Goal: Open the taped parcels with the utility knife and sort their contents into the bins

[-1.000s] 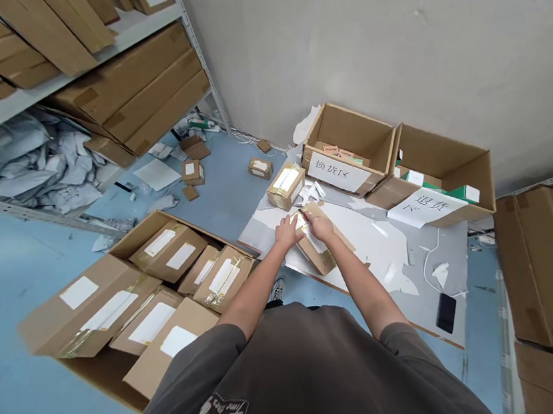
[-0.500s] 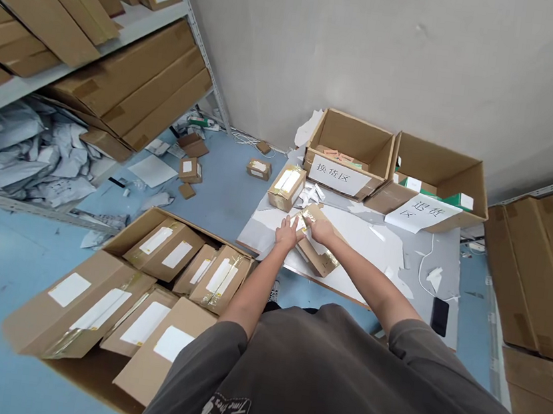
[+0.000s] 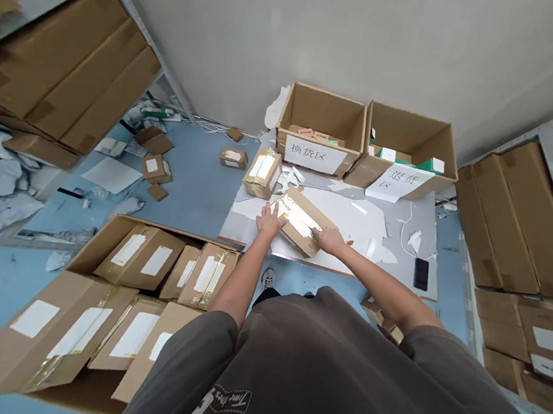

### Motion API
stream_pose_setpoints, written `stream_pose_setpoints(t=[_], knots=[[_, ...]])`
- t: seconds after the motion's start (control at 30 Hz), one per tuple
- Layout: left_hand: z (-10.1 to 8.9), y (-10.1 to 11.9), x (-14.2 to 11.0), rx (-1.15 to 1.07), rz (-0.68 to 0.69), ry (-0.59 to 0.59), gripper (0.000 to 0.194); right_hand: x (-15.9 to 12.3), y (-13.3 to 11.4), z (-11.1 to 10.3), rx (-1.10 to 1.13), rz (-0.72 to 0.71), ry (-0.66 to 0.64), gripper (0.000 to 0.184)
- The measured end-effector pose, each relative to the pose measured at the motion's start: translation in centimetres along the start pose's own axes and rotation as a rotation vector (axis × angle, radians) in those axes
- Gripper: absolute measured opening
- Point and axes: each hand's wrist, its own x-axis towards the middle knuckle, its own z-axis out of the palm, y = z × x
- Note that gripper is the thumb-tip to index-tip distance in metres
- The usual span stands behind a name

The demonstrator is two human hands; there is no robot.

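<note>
A taped cardboard box (image 3: 309, 208) with a long white label (image 3: 299, 220) lies at an angle on the worktable. My left hand (image 3: 269, 219) rests at its left end with fingers spread, thumb against the box. Over the label's right end is my right hand (image 3: 330, 239), fingers closed; a small dark tip shows at the fingertips, and what it belongs to I cannot make out. Just beyond my left hand stands a smaller taped box (image 3: 262, 173), with crumpled white paper (image 3: 290, 178) beside it.
Two open cartons with handwritten signs, the left one (image 3: 324, 105) and the right one (image 3: 412, 126), stand at the table's back. A phone (image 3: 421, 274) lies at the right edge. A large carton (image 3: 96, 238) of labelled boxes sits lower left. Shelves flank both sides.
My right hand has moved along the box toward its near right end, away from my left hand, exposing the label. My left hand stays at the left end. The camera view has shifted.
</note>
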Motion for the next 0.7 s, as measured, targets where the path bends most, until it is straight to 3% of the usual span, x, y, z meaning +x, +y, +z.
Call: stream_pose_setpoints(t=[0.13,0.27,0.43,0.53,0.63,0.7], knots=[[-0.1,0.0,0.0,0.023,0.003,0.018,0.086,-4.4,2.5,2.8,0.004,0.042,-0.014,0.073],[-0.4,0.1,0.0,0.027,-0.007,0.003,0.09,-7.0,3.8,4.6,0.037,0.042,0.002,0.081],[-1.0,0.4,-0.2,0.044,-0.039,-0.005,0.092,-9.8,6.0,6.9,0.17,0.082,0.066,0.069],[-1.1,1.2,-1.0,0.066,-0.068,0.029,0.093,-11.9,7.9,7.9,0.182,0.16,0.095,0.072],[-1.0,2.5,-2.2,0.102,-0.011,0.132,0.089,-12.6,9.2,7.7,0.265,0.273,0.239,0.068],[-0.9,3.7,-3.0,0.131,0.137,0.154,0.087,-12.3,9.5,7.3,0.404,0.318,0.378,0.058]])
